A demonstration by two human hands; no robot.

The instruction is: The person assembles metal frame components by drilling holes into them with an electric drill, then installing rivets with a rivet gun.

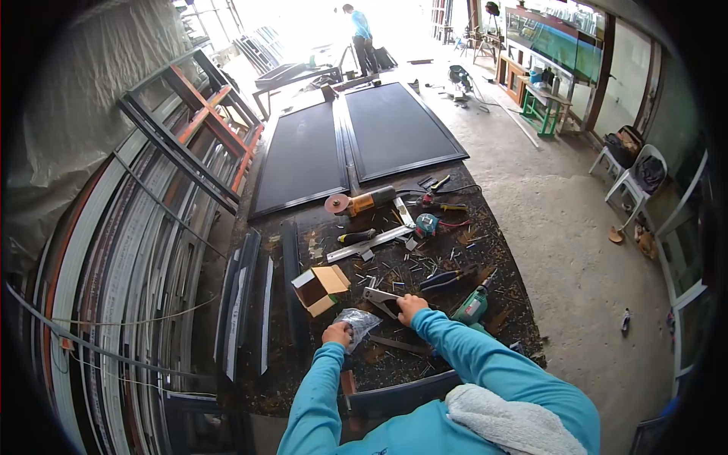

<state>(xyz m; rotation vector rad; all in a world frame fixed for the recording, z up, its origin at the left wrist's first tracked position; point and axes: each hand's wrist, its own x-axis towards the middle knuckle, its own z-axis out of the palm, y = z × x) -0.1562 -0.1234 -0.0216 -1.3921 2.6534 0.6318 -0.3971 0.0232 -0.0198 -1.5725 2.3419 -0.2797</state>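
Note:
Near the front of the dark workbench, my left hand (338,334) is closed on a clear plastic bag (359,326). To its right, my right hand (412,308) is closed round the handle end of a metal hand tool (378,296), whose head points left. An open cardboard box (321,290) lies just beyond the bag. Pliers with dark handles (441,280) rest past my right hand, and a green drill (472,305) is to the right of it. What the bag holds cannot be made out.
Farther up the bench lie an orange angle grinder (361,201), a metal square (369,243), a tape measure (427,224) and two dark framed panels (398,129). Metal profiles (144,250) line the left. Another person (361,38) stands beyond the bench. White chairs (643,186) stand right.

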